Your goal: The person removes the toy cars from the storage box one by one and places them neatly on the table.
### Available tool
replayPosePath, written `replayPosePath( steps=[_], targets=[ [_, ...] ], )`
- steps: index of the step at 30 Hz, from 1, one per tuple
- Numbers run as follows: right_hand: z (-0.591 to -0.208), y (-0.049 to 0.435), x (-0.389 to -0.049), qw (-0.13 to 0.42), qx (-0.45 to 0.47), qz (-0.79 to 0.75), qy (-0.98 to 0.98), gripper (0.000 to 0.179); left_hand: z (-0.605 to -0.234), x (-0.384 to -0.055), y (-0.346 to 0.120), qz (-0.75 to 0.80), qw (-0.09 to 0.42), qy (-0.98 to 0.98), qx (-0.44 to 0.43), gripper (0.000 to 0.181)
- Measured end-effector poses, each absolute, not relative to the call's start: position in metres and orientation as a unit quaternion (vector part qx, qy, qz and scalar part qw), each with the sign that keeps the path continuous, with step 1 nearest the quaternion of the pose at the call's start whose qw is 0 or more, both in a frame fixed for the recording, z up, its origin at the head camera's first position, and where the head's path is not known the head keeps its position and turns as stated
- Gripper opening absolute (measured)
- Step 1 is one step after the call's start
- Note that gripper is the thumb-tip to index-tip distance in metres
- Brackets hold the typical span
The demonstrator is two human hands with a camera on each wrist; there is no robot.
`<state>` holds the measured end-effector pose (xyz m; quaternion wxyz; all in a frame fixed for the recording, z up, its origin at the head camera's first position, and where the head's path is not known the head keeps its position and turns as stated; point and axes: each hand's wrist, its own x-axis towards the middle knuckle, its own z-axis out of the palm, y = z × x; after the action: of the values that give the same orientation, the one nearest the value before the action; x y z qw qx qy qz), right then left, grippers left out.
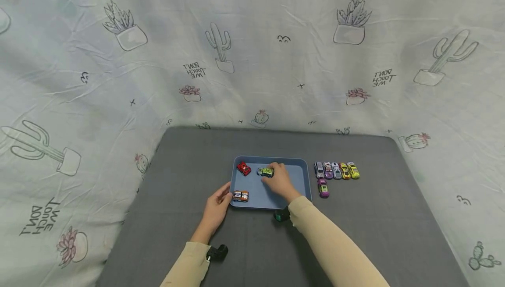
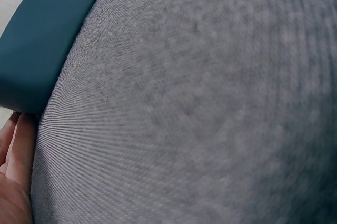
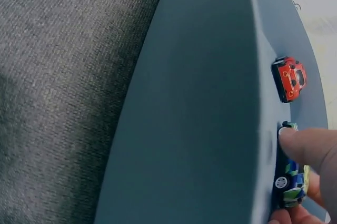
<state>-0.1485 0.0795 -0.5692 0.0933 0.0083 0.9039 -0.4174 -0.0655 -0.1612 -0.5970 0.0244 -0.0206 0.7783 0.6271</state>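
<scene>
A blue tray [image 1: 272, 204] lies on the grey table. My right hand [image 1: 279, 182] reaches into it and pinches a green and blue toy car [image 3: 291, 182], with the thumb on the near side and fingertips behind. At the tray's left end, my left hand [image 1: 216, 208] touches the outside of the wall with fairly straight fingers; only part of that hand [image 2: 17, 166] shows in the left wrist view. Just inside the rim by it sits an orange toy car [image 1: 240, 196]. A red toy car [image 1: 243, 168] stands in the far left corner of the tray.
Right of the tray several toy cars [image 1: 336, 170] are lined up side by side on the table [image 1: 189, 155]. A purple and green toy car [image 1: 323, 188] sits in front of that row. Patterned cloth [image 1: 252, 59] hangs behind and at both sides.
</scene>
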Motion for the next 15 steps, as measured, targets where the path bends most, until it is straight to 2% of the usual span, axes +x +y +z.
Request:
replayPosePath(
  steps=[5, 11, 15],
  targets=[
    [-0.567, 0.079, -0.146, 0.087, 0.01, -0.397, 0.914, 0.032, -0.587, -0.064, -0.16, 0.623, 0.032, 0.781, -0.021, 0.042],
    [-0.569, 0.083, -0.142, 0.092, -0.008, -0.382, 0.919, 0.034, -0.556, -0.056, -0.156, 0.62, 0.044, 0.783, -0.014, 0.042],
    [-0.567, 0.087, -0.138, 0.105, -0.013, -0.406, 0.908, 0.035, -0.558, -0.056, -0.157, 0.622, 0.041, 0.782, -0.012, 0.043]
  ],
)
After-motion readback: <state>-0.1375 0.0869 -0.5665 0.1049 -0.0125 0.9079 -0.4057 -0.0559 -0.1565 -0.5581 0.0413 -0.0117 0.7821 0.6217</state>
